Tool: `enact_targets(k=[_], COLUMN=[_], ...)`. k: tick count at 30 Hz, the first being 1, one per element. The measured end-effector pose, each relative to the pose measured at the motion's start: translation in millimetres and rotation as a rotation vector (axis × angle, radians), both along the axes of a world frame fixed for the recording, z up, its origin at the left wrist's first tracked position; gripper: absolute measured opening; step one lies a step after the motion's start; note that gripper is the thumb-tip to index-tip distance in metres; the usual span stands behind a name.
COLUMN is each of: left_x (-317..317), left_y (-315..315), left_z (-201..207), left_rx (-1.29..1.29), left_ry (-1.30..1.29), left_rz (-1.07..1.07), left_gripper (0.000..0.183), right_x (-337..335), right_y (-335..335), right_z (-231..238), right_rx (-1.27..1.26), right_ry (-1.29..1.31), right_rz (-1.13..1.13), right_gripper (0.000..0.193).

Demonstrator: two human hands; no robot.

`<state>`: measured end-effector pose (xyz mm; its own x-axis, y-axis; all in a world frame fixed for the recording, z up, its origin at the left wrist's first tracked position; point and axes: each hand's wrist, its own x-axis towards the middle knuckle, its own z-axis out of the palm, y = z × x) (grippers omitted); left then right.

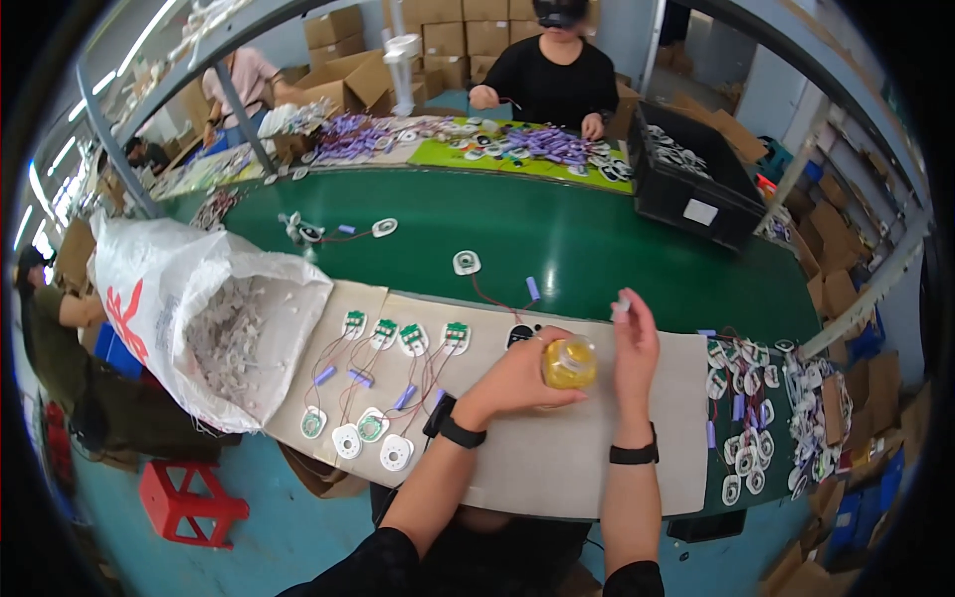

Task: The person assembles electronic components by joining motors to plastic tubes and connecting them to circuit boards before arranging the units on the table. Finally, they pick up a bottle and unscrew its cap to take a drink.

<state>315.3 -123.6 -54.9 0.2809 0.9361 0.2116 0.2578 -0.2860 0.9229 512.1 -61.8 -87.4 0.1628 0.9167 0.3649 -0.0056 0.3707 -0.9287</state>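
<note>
My left hand is wrapped round a small clear jar with yellow contents, tilted above the beige work sheet. To the right of the jar, my right hand is raised and pinches a small whitish piece, too small to name. Just beyond my left hand lies a black round part, partly covered. A white round part and a purple cylindrical cell lie wired together behind it. On the sheet's left, green circuit boards on white bases are wired to purple cells and white discs.
A white sack of whitish scraps gapes at the left. Wired assemblies crowd the right side. Across the green belt, a person handles parts beside a black crate. A red stool stands lower left.
</note>
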Motion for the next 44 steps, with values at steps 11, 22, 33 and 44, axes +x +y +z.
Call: enact_targets(k=[11,22,33,44], left_x=[24.6,-12.8,-32.3,-42.1], left_y=[-47.4,-117.6,-160.2,-173.0], left_z=[42.3,130.1,181.7,199.4], left_rx=[0.029,0.239,0.546,0.791], left_ry=[0.144,0.159,0.099,0.201], left_rz=[0.171,-0.029,-0.255,-0.147], left_gripper=[0.072,0.074,0.073,0.067], right_x=[16.0,16.4,7.7,8.3], right_y=[6.4,4.1,1.3,9.9], right_z=[-5.9,-6.7,-9.0,-17.8], right_rx=[0.039,0.001,-0.027,-0.028], right_ry=[0.036,-0.063,-0.133,-0.157], right_rz=[-0.040,-0.061,-0.021,-0.004], right_gripper=[0.032,0.033,0.036,0.038])
